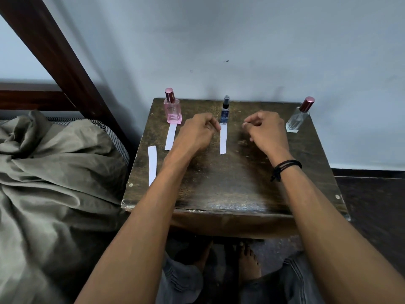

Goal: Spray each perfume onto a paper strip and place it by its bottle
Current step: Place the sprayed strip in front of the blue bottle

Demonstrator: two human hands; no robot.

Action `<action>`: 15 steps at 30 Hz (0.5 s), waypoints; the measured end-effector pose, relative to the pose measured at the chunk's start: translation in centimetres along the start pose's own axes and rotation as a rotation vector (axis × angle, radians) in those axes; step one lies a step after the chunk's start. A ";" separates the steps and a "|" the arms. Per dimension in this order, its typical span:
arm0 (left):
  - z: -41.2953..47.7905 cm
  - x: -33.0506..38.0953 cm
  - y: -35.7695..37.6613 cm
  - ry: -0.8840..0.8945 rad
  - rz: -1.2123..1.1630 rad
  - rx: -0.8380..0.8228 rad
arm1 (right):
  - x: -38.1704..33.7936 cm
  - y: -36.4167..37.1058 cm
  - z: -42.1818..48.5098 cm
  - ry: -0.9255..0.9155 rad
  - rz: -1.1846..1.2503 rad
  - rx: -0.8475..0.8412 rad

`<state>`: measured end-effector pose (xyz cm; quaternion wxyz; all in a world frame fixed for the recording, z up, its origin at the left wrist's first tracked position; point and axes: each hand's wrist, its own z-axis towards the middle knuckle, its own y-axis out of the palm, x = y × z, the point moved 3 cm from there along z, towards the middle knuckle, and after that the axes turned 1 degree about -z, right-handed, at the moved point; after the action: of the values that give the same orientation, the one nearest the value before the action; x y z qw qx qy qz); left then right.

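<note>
Three perfume bottles stand along the far edge of a dark wooden table [230, 189]: a pink bottle [172, 110] at left, a small blue spray bottle [225, 110] in the middle, a clear bottle [298, 119] with a maroon cap at right. A white paper strip [171, 137] lies in front of the pink bottle. Another strip [223, 139] lies in front of the blue bottle. A third strip [152, 164] lies at the table's left edge. My left hand [198, 131] hovers left of the middle strip, fingers curled, holding nothing. My right hand [266, 131] hovers right of it, fingers loosely curled, holding nothing.
A bed with a rumpled olive sheet [54, 172] presses against the table's left side, beside a dark wooden bedpost [65, 58]. A pale wall rises directly behind the bottles. My bare feet [247, 260] are below the table's front edge.
</note>
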<state>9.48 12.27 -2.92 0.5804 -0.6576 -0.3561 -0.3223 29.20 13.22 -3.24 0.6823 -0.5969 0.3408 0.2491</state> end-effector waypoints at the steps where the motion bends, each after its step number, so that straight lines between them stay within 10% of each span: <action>1: -0.1 0.2 0.2 0.009 -0.025 0.013 | 0.1 -0.4 -0.1 -0.004 -0.009 -0.008; 15: -8.2 1.6 -1.3 0.153 -0.044 0.571 | -3.7 0.6 -7.1 -0.167 -0.184 -0.181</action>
<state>9.18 4.38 0.07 0.7598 -0.4338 -0.4018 -0.2704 25.16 6.57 -1.24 0.6717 -0.6618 0.2028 0.2640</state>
